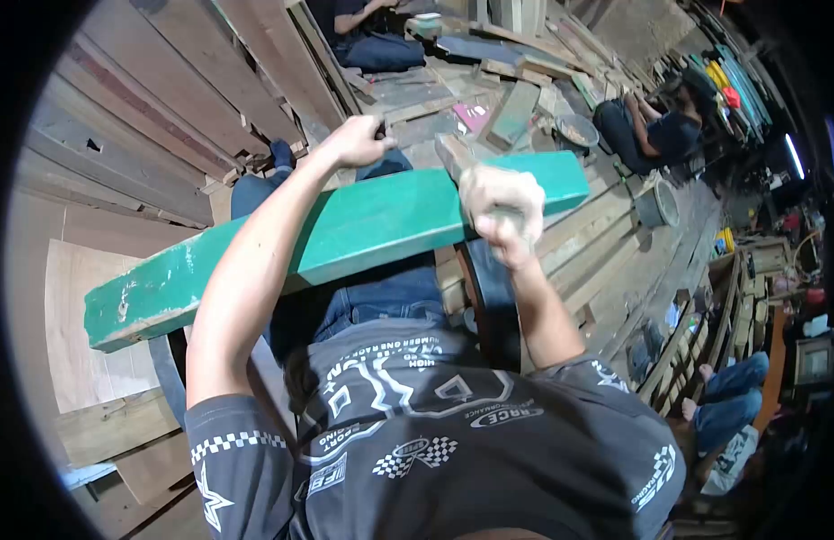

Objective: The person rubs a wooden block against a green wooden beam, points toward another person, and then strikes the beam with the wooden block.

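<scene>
A long beam [381, 216] painted green, scuffed at its left end, lies slantwise across my lap. My left hand [354, 142] is closed in a fist just beyond the beam's far edge, my forearm passing over it. Something small and dark shows at those fingers, but I cannot tell what it is. My right hand [505, 209] is closed over the beam's right part, slightly blurred. From that fist a short wooden piece [455, 157] sticks out toward the far side, its other end hidden by the fingers.
Tall planks [156, 81] lean at the left. Scrap wood [514, 112] and a bucket [655, 205] lie ahead and right, near a basin [576, 131]. One person [673, 135] sits at the right, another person [376, 40] at the back. Someone's legs [732, 396] show at far right.
</scene>
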The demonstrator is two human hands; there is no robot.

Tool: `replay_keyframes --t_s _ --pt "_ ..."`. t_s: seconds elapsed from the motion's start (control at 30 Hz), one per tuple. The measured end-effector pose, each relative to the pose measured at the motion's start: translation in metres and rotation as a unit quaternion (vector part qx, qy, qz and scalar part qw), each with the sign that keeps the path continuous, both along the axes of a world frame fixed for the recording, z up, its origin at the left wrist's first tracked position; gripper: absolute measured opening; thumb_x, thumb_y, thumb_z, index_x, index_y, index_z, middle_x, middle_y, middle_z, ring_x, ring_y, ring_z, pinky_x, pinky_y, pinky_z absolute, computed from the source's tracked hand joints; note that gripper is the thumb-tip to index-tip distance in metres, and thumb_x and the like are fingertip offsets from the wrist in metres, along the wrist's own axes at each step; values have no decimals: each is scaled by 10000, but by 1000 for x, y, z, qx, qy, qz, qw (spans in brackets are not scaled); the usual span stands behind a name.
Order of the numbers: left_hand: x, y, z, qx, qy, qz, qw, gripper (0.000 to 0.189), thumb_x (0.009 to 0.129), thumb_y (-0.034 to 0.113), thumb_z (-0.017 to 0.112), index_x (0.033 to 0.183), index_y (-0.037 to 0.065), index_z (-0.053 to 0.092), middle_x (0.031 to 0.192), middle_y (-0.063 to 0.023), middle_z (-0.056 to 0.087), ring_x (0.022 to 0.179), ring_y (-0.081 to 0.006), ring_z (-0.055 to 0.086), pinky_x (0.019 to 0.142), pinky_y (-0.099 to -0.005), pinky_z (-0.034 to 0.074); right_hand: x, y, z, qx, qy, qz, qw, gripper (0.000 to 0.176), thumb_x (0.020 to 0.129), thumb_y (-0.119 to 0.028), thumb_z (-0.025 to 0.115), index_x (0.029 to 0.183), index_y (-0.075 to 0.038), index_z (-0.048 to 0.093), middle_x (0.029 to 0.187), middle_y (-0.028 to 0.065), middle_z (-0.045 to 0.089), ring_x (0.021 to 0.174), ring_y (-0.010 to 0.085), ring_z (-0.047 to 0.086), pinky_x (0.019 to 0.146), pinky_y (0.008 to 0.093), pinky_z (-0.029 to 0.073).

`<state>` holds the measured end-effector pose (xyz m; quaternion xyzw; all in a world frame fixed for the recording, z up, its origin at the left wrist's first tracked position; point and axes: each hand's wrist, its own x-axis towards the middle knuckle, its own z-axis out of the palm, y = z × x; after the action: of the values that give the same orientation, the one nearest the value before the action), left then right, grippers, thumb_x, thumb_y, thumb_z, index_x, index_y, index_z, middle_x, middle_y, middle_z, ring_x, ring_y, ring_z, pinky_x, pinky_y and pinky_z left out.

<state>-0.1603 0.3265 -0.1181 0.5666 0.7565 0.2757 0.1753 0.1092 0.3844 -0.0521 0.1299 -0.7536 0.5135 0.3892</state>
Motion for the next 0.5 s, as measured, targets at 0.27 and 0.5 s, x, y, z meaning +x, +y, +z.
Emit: replay_keyframes --t_s 0.27,0.5 --pt "5 -6 11 -10 0 4 1000 315 865 268 689 965 -23 623 890 -173 675 860 -270 654 762 -381 500 23 -22 -13 87 66 -17 994 322 707 -262 618 548 -22 474 540 70 456 496 250 471 581 368 410" --pt "-6 -6 -1 12 -2 22 1000 259 875 213 673 983 -18 623 901 -148 693 834 -210 671 749 -368 517 35 -45 6 193 -8 70 979 201 595 -180 659 558 -64 499 576 57 478 535 266 546 636 402 489"
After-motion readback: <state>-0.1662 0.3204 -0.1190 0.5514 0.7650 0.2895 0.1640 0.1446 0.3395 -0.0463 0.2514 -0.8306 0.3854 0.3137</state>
